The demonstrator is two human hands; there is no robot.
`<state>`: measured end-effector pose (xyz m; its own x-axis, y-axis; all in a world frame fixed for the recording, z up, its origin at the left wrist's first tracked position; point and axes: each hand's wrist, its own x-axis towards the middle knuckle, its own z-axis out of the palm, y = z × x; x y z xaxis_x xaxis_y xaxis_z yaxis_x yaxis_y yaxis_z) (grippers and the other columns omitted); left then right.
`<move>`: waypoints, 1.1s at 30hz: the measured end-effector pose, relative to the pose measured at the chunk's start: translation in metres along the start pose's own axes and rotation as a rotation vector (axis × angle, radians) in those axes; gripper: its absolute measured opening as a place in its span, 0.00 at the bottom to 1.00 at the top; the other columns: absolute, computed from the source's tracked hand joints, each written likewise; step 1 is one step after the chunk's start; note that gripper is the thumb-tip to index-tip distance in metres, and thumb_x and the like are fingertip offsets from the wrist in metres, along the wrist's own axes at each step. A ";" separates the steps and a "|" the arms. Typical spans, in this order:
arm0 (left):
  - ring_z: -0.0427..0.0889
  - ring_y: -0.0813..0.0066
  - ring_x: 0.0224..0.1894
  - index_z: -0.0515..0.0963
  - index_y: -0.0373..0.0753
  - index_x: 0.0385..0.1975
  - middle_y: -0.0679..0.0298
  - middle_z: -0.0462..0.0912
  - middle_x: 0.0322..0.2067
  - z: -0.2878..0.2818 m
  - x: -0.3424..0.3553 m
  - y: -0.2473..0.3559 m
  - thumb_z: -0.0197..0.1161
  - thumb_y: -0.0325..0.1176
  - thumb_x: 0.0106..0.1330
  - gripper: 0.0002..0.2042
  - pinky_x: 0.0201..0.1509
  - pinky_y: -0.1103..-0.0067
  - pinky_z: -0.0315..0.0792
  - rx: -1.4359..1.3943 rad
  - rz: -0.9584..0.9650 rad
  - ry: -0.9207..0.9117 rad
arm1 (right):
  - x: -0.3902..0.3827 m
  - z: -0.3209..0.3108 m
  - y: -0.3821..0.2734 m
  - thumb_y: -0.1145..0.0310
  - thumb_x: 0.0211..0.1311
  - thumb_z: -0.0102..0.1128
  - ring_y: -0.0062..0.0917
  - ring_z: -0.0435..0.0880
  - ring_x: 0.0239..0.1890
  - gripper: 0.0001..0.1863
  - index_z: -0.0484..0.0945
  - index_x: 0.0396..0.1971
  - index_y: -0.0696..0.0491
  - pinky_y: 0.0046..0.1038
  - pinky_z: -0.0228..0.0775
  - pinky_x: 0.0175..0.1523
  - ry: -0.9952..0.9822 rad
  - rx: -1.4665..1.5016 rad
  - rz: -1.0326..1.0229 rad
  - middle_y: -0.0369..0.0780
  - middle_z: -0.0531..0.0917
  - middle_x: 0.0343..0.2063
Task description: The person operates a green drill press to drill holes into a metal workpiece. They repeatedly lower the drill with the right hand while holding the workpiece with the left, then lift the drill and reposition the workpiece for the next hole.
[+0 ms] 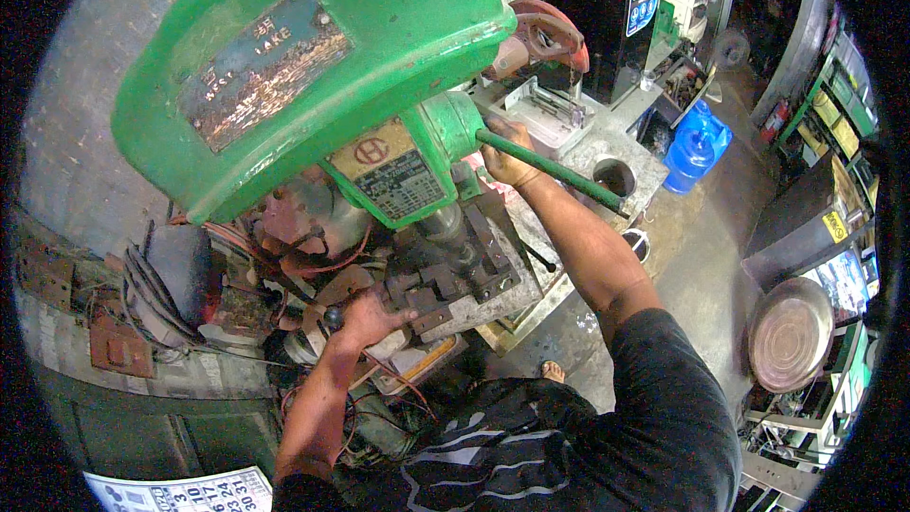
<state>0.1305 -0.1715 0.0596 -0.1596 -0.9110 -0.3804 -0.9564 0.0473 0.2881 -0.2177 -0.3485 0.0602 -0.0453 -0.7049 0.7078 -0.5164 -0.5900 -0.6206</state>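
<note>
A green drill press point(379, 19) fills the upper left, with a worn metal plate on its cover. My right hand point(510, 154) is closed beside the hub, on the feed handle. A green bar point(559, 171) of that handle crosses in front of my wrist, and my fingertips are partly hidden. Under the spindle point(444, 228) sits a dark, greasy metal vise point(464, 275) on the press table. My left hand point(370, 318) grips the near left side of the vise, beside a black ball knob point(334, 319). Any workpiece under the spindle is hard to make out.
A red-guarded cutting machine point(540, 38) and a pale tray point(545, 118) stand beyond my right hand. Farther right is a blue water jug point(697, 147) on the floor. Coiled black cable point(152, 280) hangs at left. A round disc point(791, 334) leans at far right.
</note>
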 end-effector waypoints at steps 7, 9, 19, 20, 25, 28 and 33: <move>0.82 0.44 0.62 0.71 0.43 0.71 0.45 0.82 0.60 -0.012 -0.003 0.012 0.77 0.59 0.58 0.44 0.66 0.59 0.76 -0.024 -0.076 -0.091 | 0.000 -0.001 0.002 0.51 0.74 0.61 0.56 0.87 0.36 0.21 0.87 0.37 0.56 0.49 0.81 0.43 -0.004 -0.031 -0.052 0.54 0.87 0.34; 0.82 0.44 0.62 0.71 0.40 0.70 0.43 0.82 0.60 -0.011 -0.003 0.011 0.78 0.59 0.57 0.44 0.66 0.59 0.75 -0.014 -0.071 -0.091 | -0.001 0.001 0.004 0.50 0.73 0.62 0.55 0.88 0.37 0.21 0.87 0.38 0.56 0.49 0.81 0.44 -0.028 -0.018 0.033 0.54 0.88 0.34; 0.78 0.46 0.66 0.71 0.37 0.71 0.43 0.79 0.64 0.006 0.008 -0.009 0.77 0.61 0.57 0.46 0.71 0.58 0.71 -0.020 -0.052 -0.051 | -0.002 0.003 0.009 0.50 0.72 0.64 0.54 0.89 0.38 0.21 0.88 0.41 0.56 0.49 0.81 0.45 -0.036 -0.036 0.040 0.54 0.88 0.33; 0.78 0.46 0.66 0.71 0.38 0.71 0.43 0.79 0.64 0.003 0.005 -0.006 0.77 0.61 0.57 0.46 0.70 0.58 0.71 -0.028 -0.020 -0.043 | -0.002 0.002 0.010 0.51 0.71 0.65 0.53 0.89 0.38 0.20 0.88 0.41 0.56 0.49 0.81 0.45 -0.039 -0.013 0.035 0.54 0.88 0.33; 0.79 0.46 0.66 0.71 0.47 0.72 0.47 0.79 0.65 -0.010 -0.003 0.011 0.75 0.62 0.59 0.43 0.69 0.58 0.73 0.010 -0.110 -0.104 | -0.003 0.002 0.014 0.57 0.67 0.67 0.52 0.89 0.37 0.17 0.87 0.43 0.56 0.46 0.82 0.43 -0.043 -0.040 -0.069 0.54 0.88 0.35; 0.79 0.46 0.66 0.71 0.49 0.72 0.47 0.78 0.66 -0.012 -0.004 0.015 0.74 0.62 0.60 0.42 0.69 0.59 0.73 0.026 -0.141 -0.121 | -0.003 0.003 0.016 0.59 0.65 0.67 0.52 0.88 0.37 0.16 0.87 0.44 0.56 0.45 0.82 0.44 -0.034 -0.027 -0.075 0.54 0.88 0.36; 0.79 0.46 0.65 0.71 0.51 0.73 0.48 0.78 0.66 -0.009 -0.006 0.013 0.74 0.60 0.61 0.40 0.69 0.59 0.73 0.001 -0.034 -0.037 | -0.003 0.005 0.018 0.58 0.68 0.66 0.52 0.88 0.38 0.17 0.87 0.43 0.57 0.47 0.81 0.46 -0.063 -0.010 -0.004 0.55 0.87 0.36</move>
<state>0.1216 -0.1690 0.0737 -0.1358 -0.8961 -0.4225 -0.9618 0.0169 0.2733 -0.2229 -0.3587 0.0454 0.0109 -0.7264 0.6872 -0.5246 -0.5893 -0.6145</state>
